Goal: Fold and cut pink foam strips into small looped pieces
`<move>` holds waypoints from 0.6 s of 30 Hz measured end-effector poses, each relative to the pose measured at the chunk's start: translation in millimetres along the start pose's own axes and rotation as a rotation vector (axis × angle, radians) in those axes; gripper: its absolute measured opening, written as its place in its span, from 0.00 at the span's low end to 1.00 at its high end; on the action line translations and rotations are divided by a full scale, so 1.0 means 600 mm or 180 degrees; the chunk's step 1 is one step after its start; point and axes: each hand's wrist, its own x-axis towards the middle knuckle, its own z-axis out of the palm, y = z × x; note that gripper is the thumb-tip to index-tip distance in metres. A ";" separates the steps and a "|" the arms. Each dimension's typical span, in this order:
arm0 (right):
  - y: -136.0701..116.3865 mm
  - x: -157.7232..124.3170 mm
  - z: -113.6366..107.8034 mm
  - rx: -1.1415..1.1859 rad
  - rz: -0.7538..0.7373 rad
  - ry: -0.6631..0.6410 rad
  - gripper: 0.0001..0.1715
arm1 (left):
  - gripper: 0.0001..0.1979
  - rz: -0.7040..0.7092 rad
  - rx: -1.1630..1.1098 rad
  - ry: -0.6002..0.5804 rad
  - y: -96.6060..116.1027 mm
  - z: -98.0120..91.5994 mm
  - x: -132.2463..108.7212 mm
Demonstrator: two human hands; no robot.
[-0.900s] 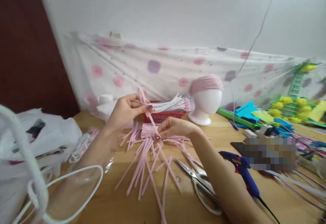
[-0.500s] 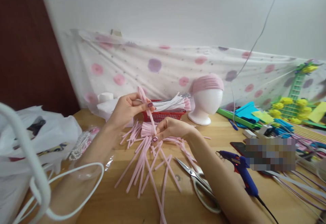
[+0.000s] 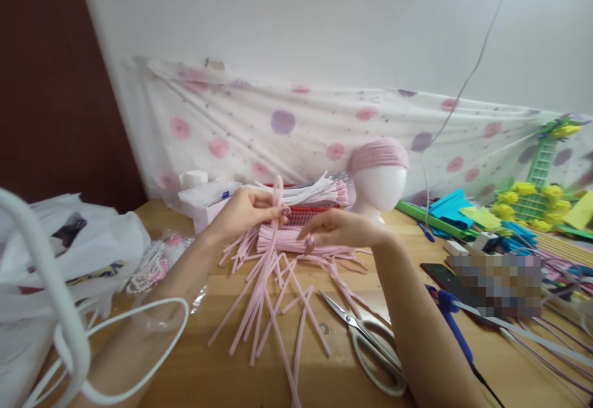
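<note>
A pink pipe cleaner [image 3: 277, 190], bent into a loop at its top, stands up from the pinched fingers of my left hand [image 3: 259, 207]. Its lower part hangs in front of other pink pipe cleaners, so its end is hard to make out. To the right, my right hand [image 3: 336, 229] hovers apart from it, fingers loosely bent and holding nothing visible. Beneath both hands, loose pink pipe cleaners [image 3: 252, 321] fan over the wooden table [image 3: 208, 377], and a bundle of them [image 3: 290, 239] lies crosswise behind.
A red basket [image 3: 301, 216] holds white and pink pipe cleaners. Behind my right hand stands a white foam head [image 3: 380, 188] with a pink band. Scissors [image 3: 365, 340], a blue glue gun [image 3: 451, 321] and a phone [image 3: 445, 275] lie right. White tubing [image 3: 69, 297] crosses the left front.
My right hand has let go of the pipe cleaner and moved right. My left hand has shifted right and slightly down, and the pipe cleaner's top now forms a loop.
</note>
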 end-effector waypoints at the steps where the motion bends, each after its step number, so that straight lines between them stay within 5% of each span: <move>1: -0.002 -0.003 -0.002 0.0124 -0.0170 0.0338 0.24 | 0.12 -0.0060 0.0198 -0.0281 -0.001 0.006 0.000; 6: -0.018 0.001 0.009 0.0035 -0.0369 0.1292 0.21 | 0.10 -0.0159 0.0718 -0.1080 -0.006 0.027 0.000; 18: -0.010 -0.005 -0.005 0.0747 0.0084 0.1450 0.16 | 0.07 -0.0248 0.1056 -0.0946 0.010 -0.018 -0.005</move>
